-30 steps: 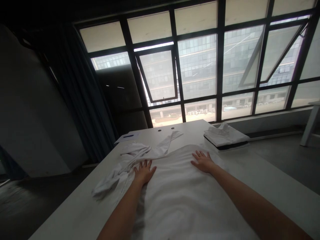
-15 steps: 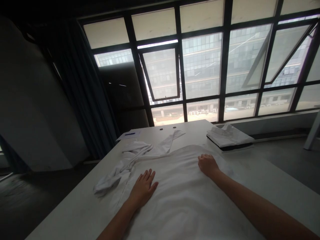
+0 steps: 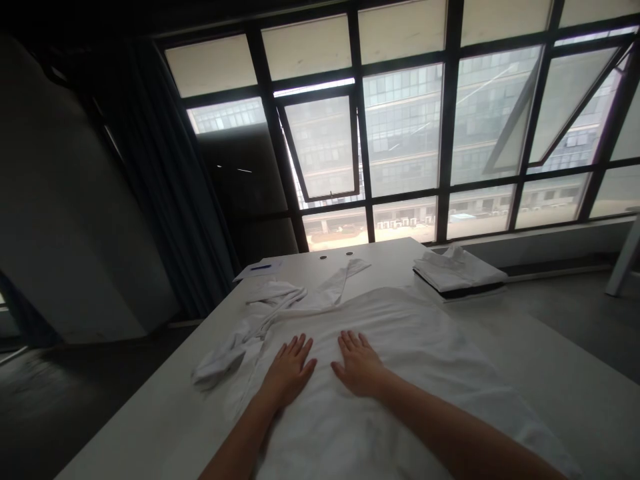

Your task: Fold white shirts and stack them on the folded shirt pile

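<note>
A white shirt (image 3: 400, 347) lies spread over the white table, with soft wrinkles across its body. Its sleeve and bunched cloth (image 3: 275, 297) reach out on the left and toward the far end. My left hand (image 3: 290, 370) rests flat on the shirt near its left edge, fingers extended. Close beside it, my right hand (image 3: 357, 363) also lies palm down on the cloth, fingers stretched forward. Neither hand grips anything. The shirt's near end runs out of view at the bottom.
A folded stack of white and black clothing (image 3: 457, 270) sits at the table's right edge. On the far left corner lies paper with a blue pen (image 3: 261, 267). The white table (image 3: 135, 427) ends before large windows (image 3: 403, 133); a dark blue curtain (image 3: 170, 200) hangs left.
My right hand has moved left from the shirt's right side to beside my left hand, and its curled fingers are now stretched out. My left hand has stayed almost in place.
</note>
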{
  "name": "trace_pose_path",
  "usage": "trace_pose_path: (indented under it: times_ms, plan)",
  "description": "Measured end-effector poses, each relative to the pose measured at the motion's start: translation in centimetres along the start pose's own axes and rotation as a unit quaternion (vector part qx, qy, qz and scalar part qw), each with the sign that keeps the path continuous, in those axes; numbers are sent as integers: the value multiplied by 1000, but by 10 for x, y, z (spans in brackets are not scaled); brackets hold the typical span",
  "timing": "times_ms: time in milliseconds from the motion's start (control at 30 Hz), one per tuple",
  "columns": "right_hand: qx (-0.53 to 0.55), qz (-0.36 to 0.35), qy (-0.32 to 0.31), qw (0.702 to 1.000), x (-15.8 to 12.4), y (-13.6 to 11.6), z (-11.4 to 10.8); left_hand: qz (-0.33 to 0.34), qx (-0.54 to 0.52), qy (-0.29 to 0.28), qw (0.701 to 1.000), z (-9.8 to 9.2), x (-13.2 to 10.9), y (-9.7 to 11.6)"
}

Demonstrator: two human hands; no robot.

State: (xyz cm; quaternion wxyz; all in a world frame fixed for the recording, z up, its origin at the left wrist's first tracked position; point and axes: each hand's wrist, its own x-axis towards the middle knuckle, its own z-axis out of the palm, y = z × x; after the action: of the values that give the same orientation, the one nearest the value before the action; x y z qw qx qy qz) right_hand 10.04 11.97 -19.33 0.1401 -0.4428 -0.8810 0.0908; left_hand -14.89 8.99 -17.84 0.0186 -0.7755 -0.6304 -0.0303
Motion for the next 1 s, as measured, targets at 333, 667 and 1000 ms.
trace_pose_path:
  times_ms: [333,667,1000]
  plan:
    - [-115,199,0,973,-97,191,-51,-17,2,-16,1000,-6,-4,6]
    - [-140,174,76,972,-117,216,-54,20,-4,29,999,-17,1,95]
    - [-52,22,52,997,-131,200,-77,124,-67,3,990,-6,-12,95]
